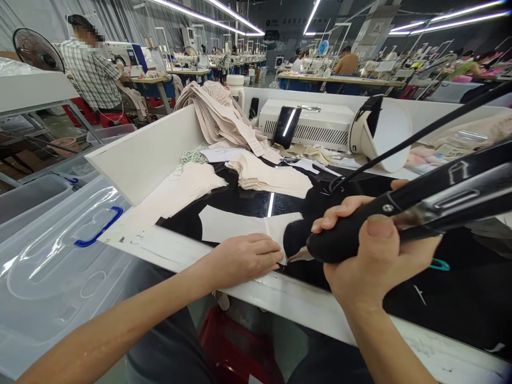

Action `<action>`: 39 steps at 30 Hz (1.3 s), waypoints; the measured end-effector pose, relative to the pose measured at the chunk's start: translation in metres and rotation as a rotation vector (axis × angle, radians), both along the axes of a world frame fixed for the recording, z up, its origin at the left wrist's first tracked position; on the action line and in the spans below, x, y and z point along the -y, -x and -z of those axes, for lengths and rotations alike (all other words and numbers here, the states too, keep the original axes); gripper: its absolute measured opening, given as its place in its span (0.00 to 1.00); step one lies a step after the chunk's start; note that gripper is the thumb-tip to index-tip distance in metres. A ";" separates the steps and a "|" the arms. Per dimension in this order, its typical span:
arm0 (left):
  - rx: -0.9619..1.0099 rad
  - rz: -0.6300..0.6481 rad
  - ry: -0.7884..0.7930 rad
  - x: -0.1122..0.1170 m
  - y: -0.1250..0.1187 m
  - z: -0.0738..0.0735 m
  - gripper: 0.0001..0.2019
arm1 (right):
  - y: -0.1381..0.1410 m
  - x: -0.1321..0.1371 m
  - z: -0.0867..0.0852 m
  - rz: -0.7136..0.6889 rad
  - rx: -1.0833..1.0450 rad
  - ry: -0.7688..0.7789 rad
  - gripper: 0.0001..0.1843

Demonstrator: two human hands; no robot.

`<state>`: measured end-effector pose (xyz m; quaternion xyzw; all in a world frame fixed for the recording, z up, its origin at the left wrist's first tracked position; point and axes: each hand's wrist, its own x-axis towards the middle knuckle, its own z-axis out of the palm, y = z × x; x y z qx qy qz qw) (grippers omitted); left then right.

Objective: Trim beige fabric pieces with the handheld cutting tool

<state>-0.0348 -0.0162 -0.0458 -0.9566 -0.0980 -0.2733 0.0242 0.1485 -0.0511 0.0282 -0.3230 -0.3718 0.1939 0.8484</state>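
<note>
My left hand (250,258) lies on the right end of a pale cut fabric piece (232,224), its fingers stretched out over the cloth near the table's front edge. A narrow strip or seam runs down the piece by the fingertips. My right hand (378,261) is wrapped round a black-and-silver tool (352,234) with a rounded black end and a bright metal part, raised over the black work surface (320,213). The kind of tool is unclear. Behind the left hand lie a stack of cream fabric pieces (272,178) and more cream cloth (192,186).
A white vented box (308,122), a phone (286,127) and a white lamp-like shade (384,133) stand along the back. A black cord (416,136) crosses at right. Clear plastic bins (52,256) sit at left. People work at sewing machines beyond.
</note>
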 end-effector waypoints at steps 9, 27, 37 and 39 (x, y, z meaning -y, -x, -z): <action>-0.007 0.004 0.005 0.000 0.001 0.000 0.09 | 0.001 0.002 0.001 0.016 0.048 0.023 0.24; 0.085 -0.008 0.086 -0.002 0.006 0.000 0.13 | 0.002 0.010 0.006 -0.038 0.100 -0.009 0.25; -0.048 0.019 0.271 0.004 0.027 -0.030 0.15 | -0.030 -0.004 -0.008 0.022 0.107 -0.067 0.23; -0.051 -0.002 0.250 0.001 0.018 -0.036 0.16 | -0.041 -0.015 -0.009 0.061 0.096 -0.082 0.22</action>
